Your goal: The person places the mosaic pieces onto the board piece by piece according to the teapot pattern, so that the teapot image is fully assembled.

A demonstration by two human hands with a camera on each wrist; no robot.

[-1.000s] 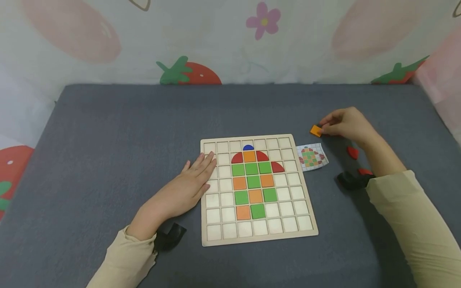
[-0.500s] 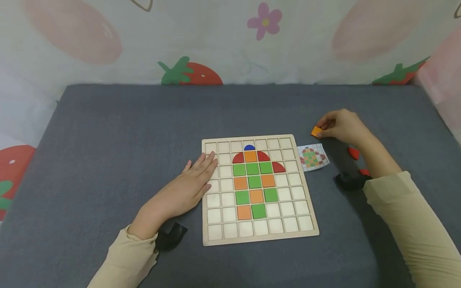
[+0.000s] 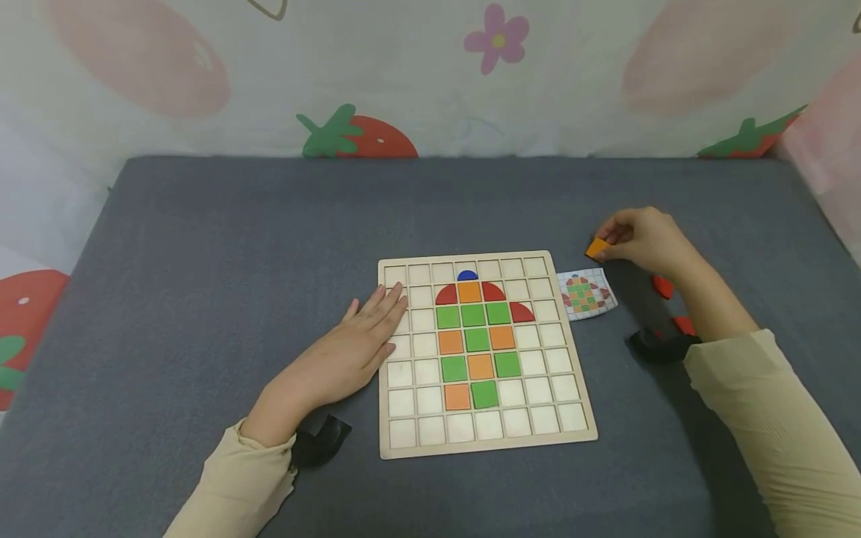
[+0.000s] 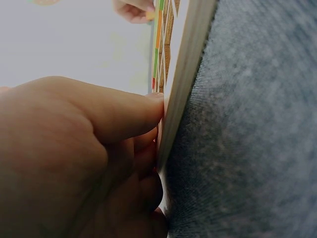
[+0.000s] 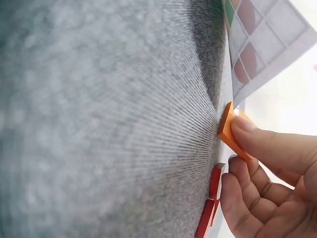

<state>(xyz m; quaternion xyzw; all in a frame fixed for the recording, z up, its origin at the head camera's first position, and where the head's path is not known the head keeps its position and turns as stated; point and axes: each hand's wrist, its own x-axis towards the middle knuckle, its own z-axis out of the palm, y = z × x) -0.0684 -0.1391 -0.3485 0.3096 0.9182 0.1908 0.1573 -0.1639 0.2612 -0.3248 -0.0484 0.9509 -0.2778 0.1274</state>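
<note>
Clearly, the right hand (image 3: 644,237) pinches an orange tile (image 3: 595,249) (partly thumb-covered).

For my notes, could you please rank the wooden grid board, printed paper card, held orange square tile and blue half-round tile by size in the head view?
Wooden grid board
Printed paper card
Held orange square tile, partly covered
Blue half-round tile

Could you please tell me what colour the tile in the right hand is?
The tile is orange, and shows best in the right wrist view.
</note>
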